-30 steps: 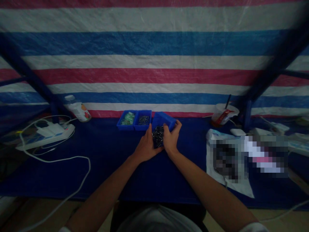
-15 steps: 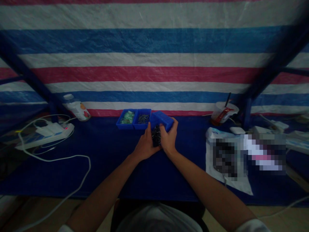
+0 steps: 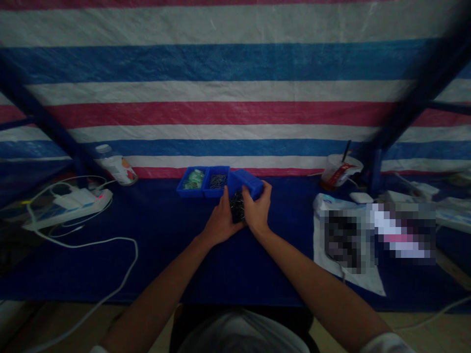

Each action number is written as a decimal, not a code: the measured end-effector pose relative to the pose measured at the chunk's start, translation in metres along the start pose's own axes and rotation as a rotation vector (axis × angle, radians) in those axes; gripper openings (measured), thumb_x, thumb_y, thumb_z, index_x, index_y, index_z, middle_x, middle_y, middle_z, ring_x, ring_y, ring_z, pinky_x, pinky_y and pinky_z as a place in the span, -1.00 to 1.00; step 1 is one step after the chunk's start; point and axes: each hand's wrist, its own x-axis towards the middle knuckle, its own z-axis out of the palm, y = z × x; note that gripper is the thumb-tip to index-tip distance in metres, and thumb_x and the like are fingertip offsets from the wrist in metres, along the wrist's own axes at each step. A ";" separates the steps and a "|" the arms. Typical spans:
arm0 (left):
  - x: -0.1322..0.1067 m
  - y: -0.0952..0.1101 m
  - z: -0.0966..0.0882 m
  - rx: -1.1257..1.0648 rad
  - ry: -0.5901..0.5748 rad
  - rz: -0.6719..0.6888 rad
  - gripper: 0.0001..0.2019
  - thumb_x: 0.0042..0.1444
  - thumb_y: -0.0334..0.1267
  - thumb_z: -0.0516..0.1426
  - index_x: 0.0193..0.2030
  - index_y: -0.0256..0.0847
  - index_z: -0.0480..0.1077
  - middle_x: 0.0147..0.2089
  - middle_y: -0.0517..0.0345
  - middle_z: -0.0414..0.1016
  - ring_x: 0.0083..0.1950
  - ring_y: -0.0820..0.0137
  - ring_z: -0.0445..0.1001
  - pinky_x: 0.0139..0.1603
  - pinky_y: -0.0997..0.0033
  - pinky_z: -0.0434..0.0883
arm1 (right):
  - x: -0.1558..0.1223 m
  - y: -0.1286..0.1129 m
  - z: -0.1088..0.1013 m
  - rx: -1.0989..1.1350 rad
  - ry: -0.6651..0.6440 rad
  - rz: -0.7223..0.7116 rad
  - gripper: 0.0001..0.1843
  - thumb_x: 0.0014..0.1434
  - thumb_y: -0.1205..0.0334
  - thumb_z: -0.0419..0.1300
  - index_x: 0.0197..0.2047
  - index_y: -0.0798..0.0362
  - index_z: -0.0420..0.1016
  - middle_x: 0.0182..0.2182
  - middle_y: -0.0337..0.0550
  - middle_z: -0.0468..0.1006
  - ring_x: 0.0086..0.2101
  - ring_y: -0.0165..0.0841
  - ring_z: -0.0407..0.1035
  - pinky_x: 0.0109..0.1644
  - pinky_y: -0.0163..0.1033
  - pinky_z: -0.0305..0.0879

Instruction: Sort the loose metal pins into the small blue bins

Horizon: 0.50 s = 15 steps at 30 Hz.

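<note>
Tilting a blue plastic bin (image 3: 246, 184) toward the wearer, the right hand (image 3: 258, 211) clenches its near edge. The left hand (image 3: 221, 220) presses against the bin's side, its hold impossible to confirm. A dark heap of screws (image 3: 237, 206) sits between the hands at lower centre, partly hidden; whether it remains inside the bin cannot be told. Compared with the earlier view, the bin has moved slightly closer to two other blue bins (image 3: 203, 182).
</note>
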 end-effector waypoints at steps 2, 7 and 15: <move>0.000 0.001 -0.001 -0.007 -0.006 -0.010 0.27 0.00 -0.02 0.30 0.43 -0.22 -0.70 0.45 -0.49 -0.13 0.36 -0.17 0.18 0.21 -0.21 0.28 | -0.001 0.000 0.001 0.018 0.010 0.000 -0.48 0.01 0.01 0.28 -0.04 0.02 0.21 -0.21 -0.10 0.47 -0.19 -0.19 0.41 -0.04 -0.05 0.29; 0.000 0.003 -0.002 -0.010 -0.015 -0.023 0.27 0.00 -0.02 0.30 0.42 -0.26 -0.71 0.46 -0.50 -0.18 0.40 -0.16 0.11 0.24 -0.19 0.26 | -0.003 0.002 0.002 0.037 -0.001 -0.029 -0.44 -0.02 0.01 0.30 -0.05 -0.01 0.14 -0.27 -0.16 0.45 -0.27 -0.23 0.42 -0.13 -0.10 0.31; 0.000 0.001 -0.001 -0.035 -0.005 -0.012 0.27 -0.01 -0.05 0.31 0.43 -0.19 -0.70 0.47 -0.48 -0.23 0.42 -0.17 0.05 0.24 -0.23 0.25 | -0.006 0.003 0.001 0.018 -0.023 -0.089 -0.42 -0.01 0.00 0.31 -0.04 -0.02 0.12 -0.20 -0.13 0.45 -0.22 -0.23 0.42 -0.09 -0.09 0.31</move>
